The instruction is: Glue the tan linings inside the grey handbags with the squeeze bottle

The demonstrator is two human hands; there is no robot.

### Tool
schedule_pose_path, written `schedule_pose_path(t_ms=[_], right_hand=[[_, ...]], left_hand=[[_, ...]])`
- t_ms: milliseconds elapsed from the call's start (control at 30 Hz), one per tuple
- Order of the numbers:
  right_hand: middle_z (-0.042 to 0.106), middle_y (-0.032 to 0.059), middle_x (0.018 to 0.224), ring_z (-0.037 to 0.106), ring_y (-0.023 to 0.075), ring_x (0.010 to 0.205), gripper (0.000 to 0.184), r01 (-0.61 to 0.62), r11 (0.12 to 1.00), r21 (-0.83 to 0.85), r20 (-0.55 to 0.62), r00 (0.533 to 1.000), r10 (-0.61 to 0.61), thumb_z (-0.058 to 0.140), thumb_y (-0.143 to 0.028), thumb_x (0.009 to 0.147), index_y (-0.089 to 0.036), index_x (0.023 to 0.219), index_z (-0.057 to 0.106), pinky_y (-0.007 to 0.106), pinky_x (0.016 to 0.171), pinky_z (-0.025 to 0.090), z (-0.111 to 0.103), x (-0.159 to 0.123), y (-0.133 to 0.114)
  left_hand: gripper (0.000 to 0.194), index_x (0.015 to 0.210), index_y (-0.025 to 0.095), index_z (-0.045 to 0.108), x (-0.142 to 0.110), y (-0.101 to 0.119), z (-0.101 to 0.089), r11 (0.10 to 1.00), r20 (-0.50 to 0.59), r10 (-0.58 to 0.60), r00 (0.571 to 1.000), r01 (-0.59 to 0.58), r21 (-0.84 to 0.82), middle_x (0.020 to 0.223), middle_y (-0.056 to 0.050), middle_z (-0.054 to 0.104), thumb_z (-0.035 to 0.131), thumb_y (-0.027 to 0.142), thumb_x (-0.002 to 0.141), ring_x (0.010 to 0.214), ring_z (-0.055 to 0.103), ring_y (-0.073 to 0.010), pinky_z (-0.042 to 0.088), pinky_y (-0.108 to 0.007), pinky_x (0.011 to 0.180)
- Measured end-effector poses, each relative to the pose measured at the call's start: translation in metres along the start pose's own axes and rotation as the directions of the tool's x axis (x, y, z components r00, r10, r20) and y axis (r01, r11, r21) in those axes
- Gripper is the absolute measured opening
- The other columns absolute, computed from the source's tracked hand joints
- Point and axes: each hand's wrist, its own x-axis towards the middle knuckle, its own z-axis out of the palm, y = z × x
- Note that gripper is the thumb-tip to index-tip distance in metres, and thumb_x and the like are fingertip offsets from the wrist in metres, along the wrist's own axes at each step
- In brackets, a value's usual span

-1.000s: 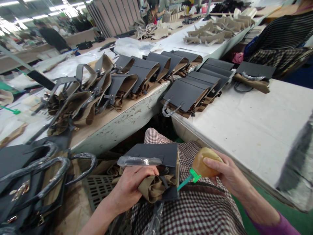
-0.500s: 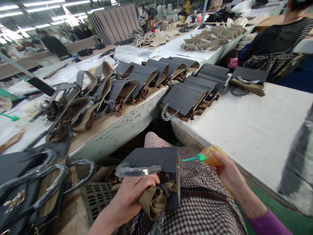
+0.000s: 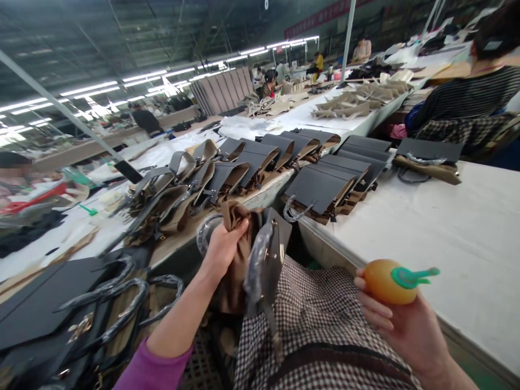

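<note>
My left hand (image 3: 222, 247) is closed on the brown lining of a dark grey handbag piece (image 3: 268, 260), which it holds raised in front of the table edge, with a plastic-wrapped handle hanging beside it. My right hand (image 3: 400, 325) grips an orange squeeze bottle (image 3: 385, 281) whose green nozzle points right, over my checked lap (image 3: 309, 325). Rows of similar grey bag pieces with brown lining (image 3: 325, 187) lie on the tables just beyond.
A white-topped table (image 3: 447, 233) stretches to the right. Finished dark bags with wrapped handles (image 3: 81, 309) pile up at lower left. A person in a striped top (image 3: 471, 97) sits at far right; other workers stand farther back.
My left hand has lifted the bag piece from my lap up toward the table. My right hand has swung the bottle right, its nozzle now pointing away. The view has tilted upward.
</note>
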Motion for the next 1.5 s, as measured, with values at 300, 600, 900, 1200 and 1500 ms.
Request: schedule_pose_path(t_ms=[300,600,900,1200,1500], right_hand=[[0.059,0.0194,0.147,0.047,0.037,0.141,0.044,-0.005,0.994,-0.113,0.13,0.991,0.02,0.077,-0.052,0.083,-0.017,0.11,0.079,0.039,0.083,0.06,0.039,0.008,0.023],[0.071,0.0139,0.129,0.059,0.0367,0.125,0.042,-0.151,0.988,-0.043,0.251,0.955,0.157,0.071,-0.058,0.092,-0.022,0.112,0.078,0.058,0.094,0.056,0.065,0.005,0.046],[0.08,0.0079,0.094,0.074,0.0224,0.083,0.03,-0.226,0.973,-0.05,-0.053,0.973,0.223,0.096,-0.031,0.074,-0.019,0.095,0.079,0.033,0.082,0.061,0.081,0.02,0.059],[0.081,0.0077,0.099,0.075,0.027,0.088,0.03,-0.223,0.973,-0.055,-0.077,0.973,0.219,0.092,-0.033,0.078,-0.019,0.101,0.078,0.044,0.095,0.057,0.088,0.033,0.057],[0.08,0.0081,0.095,0.074,0.0249,0.088,0.029,-0.251,0.968,-0.026,0.004,0.968,0.251,0.092,-0.034,0.081,-0.016,0.099,0.08,0.035,0.082,0.06,0.088,0.027,0.06]], left_hand=[[0.016,0.095,0.009,0.07,-0.041,-0.005,0.012,0.867,-0.017,-0.251,0.968,0.217,-0.448,0.089,-0.01,0.081,0.056,0.003,0.097,0.068,0.076,-0.0153,0.064,-0.022,0.059],[0.016,0.103,0.006,0.07,-0.102,-0.014,-0.009,0.799,-0.044,-0.381,0.923,0.305,-0.518,0.096,-0.016,0.081,0.055,0.002,0.1,0.077,0.08,-0.0216,0.069,-0.028,0.064],[0.04,0.127,0.016,0.061,-0.125,-0.032,-0.039,0.891,0.284,-0.297,0.911,0.372,-0.259,0.128,-0.016,0.072,0.073,0.034,0.093,0.119,0.07,-0.0331,0.065,-0.044,0.091],[0.065,0.14,0.019,0.051,-0.109,-0.007,-0.057,-0.059,0.619,0.669,0.411,-0.801,0.596,0.144,-0.015,0.055,0.081,0.043,0.087,0.139,0.048,-0.0333,0.041,-0.049,0.119],[0.042,0.109,0.021,0.069,-0.044,-0.014,-0.007,0.26,0.852,-0.007,0.524,-0.821,0.508,0.105,-0.004,0.074,0.084,0.049,0.082,0.099,0.07,-0.027,0.054,-0.032,0.08]])
